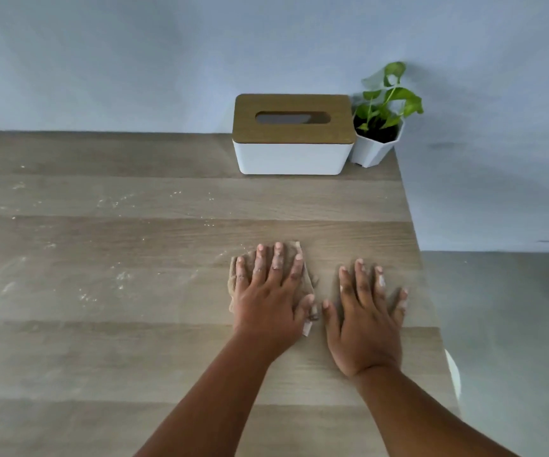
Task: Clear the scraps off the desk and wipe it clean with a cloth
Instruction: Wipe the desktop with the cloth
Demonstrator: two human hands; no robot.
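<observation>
Halfway, judging by the desk (167, 357): my flat left hand (271, 291) presses the cloth (309, 278), my right hand (365, 321) rests open and empty, and crumbs (114, 201) remain far left.

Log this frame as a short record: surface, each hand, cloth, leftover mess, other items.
surface: wooden desk, seen from above, its right edge in view
left hand: flat, fingers spread, pressing on the cloth
right hand: flat on bare wood beside the cloth, holding nothing
cloth: tan, crumpled, mostly hidden under the left hand
leftover mess: pale crumbs and smears across the left part of the desk
other items: tissue box with wooden lid at the back; potted plant beside it at the corner
</observation>
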